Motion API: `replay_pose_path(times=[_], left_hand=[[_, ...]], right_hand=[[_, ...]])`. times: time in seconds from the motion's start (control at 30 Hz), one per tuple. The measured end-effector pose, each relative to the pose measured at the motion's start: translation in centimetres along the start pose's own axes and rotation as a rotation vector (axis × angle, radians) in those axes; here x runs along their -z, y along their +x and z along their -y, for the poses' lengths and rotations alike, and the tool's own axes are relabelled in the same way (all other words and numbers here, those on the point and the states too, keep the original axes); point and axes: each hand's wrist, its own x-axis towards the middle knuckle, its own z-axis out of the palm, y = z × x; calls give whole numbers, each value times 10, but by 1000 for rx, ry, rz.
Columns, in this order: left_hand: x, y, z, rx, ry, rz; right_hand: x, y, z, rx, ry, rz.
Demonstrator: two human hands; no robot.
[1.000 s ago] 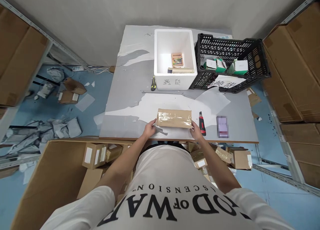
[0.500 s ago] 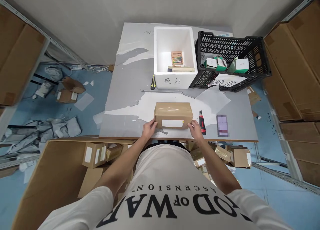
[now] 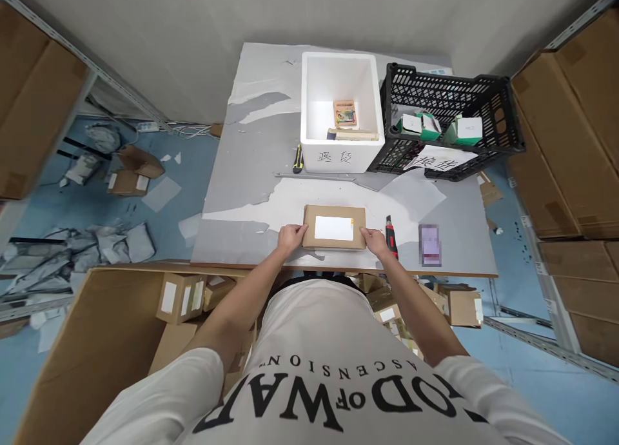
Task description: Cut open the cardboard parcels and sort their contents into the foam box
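A brown cardboard box with a white label on its face is held between both my hands above the near part of the grey table. My left hand pinches its left end, fingers closed. At the opposite end, my right hand grips the lower corner with thumb and fingers. Just right of that hand lies a red and black utility knife. Farther right on the table is a blurred purple item.
A white foam box with books inside stands behind, beside a black plastic crate holding green-and-white boxes. A yellow and black utility knife lies by the foam box. Below the table edge, a large carton contains several parcels.
The box has tilted so that its labelled face now turns up toward me. Both hands still grip its ends, with the right one shifted slightly left.
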Motion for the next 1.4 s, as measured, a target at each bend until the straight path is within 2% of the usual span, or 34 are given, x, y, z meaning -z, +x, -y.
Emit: replay_pose_path(times=[0.17, 0.33, 0.5, 0.6, 0.67, 0.83, 0.97, 1.13, 1.27, 1.4], left_hand=[[-2, 2, 4, 5, -32, -2], [-7, 2, 10, 37, -164, -33], [-21, 5, 27, 130, -512, -28], [-30, 0, 41, 157, -615, -27], [-36, -8, 49, 149, -630, -9], [-50, -32, 54, 52, -688, 83], [-56, -39, 50, 1, -696, 92], [-41, -44, 41, -66, -613, -9], [-11, -45, 20, -84, -426, -175], [20, -36, -6, -104, -290, -221]], right_hand=[[-6, 4, -8, -37, 83, -2], [-11, 2, -13, -66, 166, -19], [-18, -3, -21, -62, 334, -71], [-25, -11, -33, -69, 408, -134], [-30, -19, -43, -60, 397, -155], [-43, -36, -54, 70, 342, -4], [-49, -39, -45, 41, 374, -43], [-36, -42, -28, 141, 340, -101], [-10, -42, -9, 214, 199, -135], [17, -32, 15, 211, 42, -165]])
